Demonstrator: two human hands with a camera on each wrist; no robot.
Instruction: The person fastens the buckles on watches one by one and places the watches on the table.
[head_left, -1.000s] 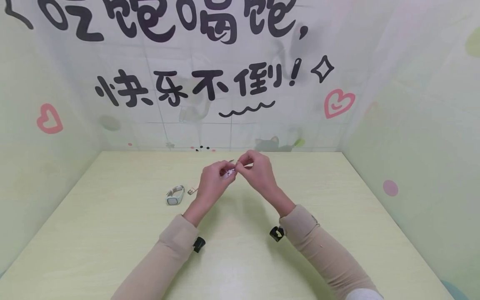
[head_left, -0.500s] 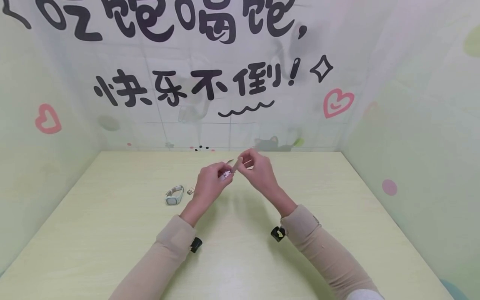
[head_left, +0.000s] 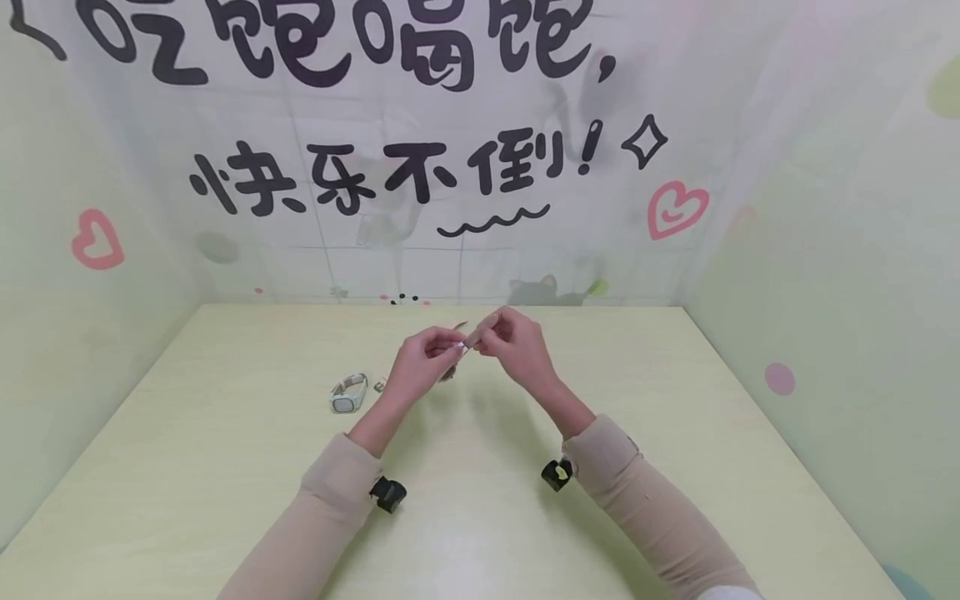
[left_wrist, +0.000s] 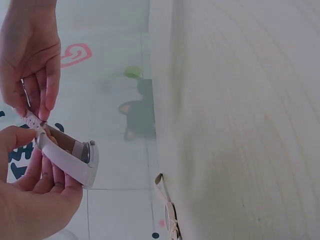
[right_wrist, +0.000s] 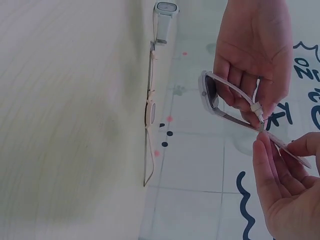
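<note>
Both hands meet over the far part of the table, on one pale-strapped watch. Its case (right_wrist: 209, 92) hangs below the fingers, and the strap (left_wrist: 65, 161) is bent into a loop. My left hand (head_left: 417, 367) pinches the strap by the buckle (right_wrist: 256, 107), with thumb and fingertips close to where the strap ends meet. My right hand (head_left: 519, 348) pinches the flat strap tail (right_wrist: 286, 149) between thumb and fingers. In the head view the left hand covers most of the watch.
A pale watch (head_left: 347, 394) with its strap closed in a loop stands on the table (head_left: 187, 467), left of the left hand. Beyond that hand lies a slim watch with a thin pinkish strap (right_wrist: 150, 114). A printed cloth wall (head_left: 480, 267) rises at the table's back edge.
My left hand has turned, so the white part once seen between its fingers is now mostly hidden and the watch shows below. The right hand keeps hold of the strap tail, now tilted up.
</note>
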